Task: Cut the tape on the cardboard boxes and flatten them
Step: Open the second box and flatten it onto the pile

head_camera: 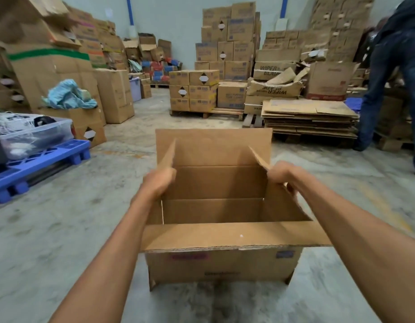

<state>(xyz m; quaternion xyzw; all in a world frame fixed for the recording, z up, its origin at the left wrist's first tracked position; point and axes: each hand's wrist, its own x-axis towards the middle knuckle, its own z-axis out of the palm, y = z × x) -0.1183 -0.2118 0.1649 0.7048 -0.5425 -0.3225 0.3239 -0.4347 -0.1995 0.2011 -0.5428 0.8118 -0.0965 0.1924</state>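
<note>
An open brown cardboard box [223,266] is held up in front of me above the concrete floor, its top flaps spread and its inside empty. My left hand [158,183] grips the left side flap where it meets the box wall. My right hand [280,176] grips the right side flap the same way. The far flap stands upright and the near flap folds toward me. No knife or cutter is visible in either hand.
A stack of flattened cardboard [309,120] lies on a pallet ahead right. A person in jeans [398,89] bends over at the far right. A blue plastic pallet [38,166] with a clear bin sits at left. Stacked boxes [225,54] line the back.
</note>
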